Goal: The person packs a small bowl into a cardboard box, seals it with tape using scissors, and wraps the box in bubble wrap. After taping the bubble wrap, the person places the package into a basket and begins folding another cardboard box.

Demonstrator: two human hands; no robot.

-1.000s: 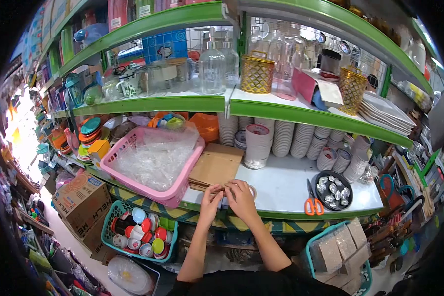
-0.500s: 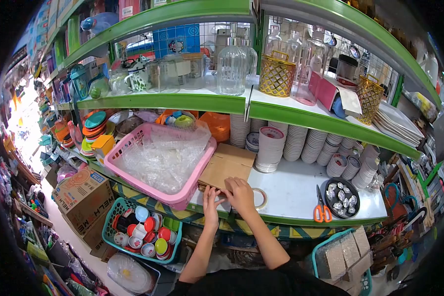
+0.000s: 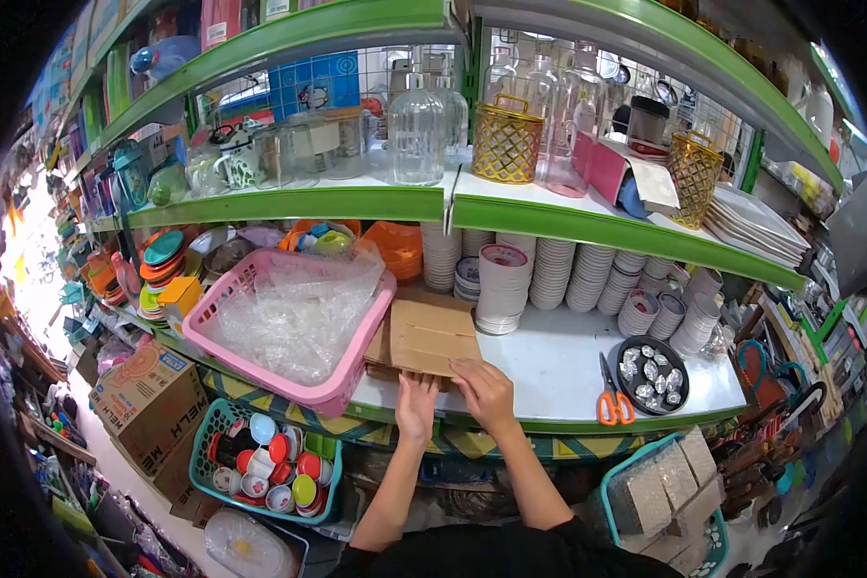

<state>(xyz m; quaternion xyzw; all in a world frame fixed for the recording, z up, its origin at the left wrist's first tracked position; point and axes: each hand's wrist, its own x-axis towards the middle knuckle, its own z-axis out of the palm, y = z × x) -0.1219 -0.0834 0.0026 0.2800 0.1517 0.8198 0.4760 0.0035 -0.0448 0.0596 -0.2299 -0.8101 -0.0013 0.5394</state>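
Left of the cardboard (image 3: 435,339): passage is blocked by the pink basket (image 3: 333,393), its wall standing near.
Behind the cardboard: reach is barred by the orange bowls (image 3: 395,249) and, at the back right, a tall cup stack (image 3: 503,301).
Right of the right hand (image 3: 487,393): a bare stretch of lower shelf (image 3: 561,368) is left open up to the scissors (image 3: 607,397).
Beyond the scissors: the way is obstructed by the black plate (image 3: 667,406).
Overhead: access from above to the rear stacks (image 3: 588,275) is limited by the green shelf edge (image 3: 626,252).

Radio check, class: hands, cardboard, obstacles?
Left hand and right hand at near edge of cardboard sheet. Sheet overlapping more cardboard. Pink basket close, left.
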